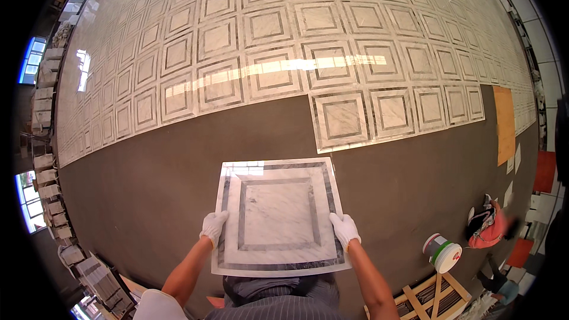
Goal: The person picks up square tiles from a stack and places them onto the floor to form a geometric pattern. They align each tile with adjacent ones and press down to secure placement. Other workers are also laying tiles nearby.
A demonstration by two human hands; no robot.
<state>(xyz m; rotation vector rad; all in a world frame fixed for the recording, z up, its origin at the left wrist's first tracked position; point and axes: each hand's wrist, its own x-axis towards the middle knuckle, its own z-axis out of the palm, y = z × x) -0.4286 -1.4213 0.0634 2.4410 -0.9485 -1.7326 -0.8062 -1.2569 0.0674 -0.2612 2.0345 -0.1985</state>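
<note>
Between my hands I carry a large square marble tile [278, 210], white with grey veins and two grey square bands. My left hand [214, 227], in a white glove, grips its left edge. On the right edge, my gloved right hand [345, 229] has its thumb over the top face; the fingers underneath are hidden. The tile is held in front of my body, above the dark floor [178, 154]. Ahead, matching tiles [342, 120] are laid in rows, their nearest row ending in a step just beyond the held tile.
On the right stand a white bucket [442, 253] with a green band and a wooden crate [437, 296]. A person in a red top [489, 231] bends nearby. An orange board [504, 124] lies beside the laid tiles. Stacked slabs [98, 278] line the left side.
</note>
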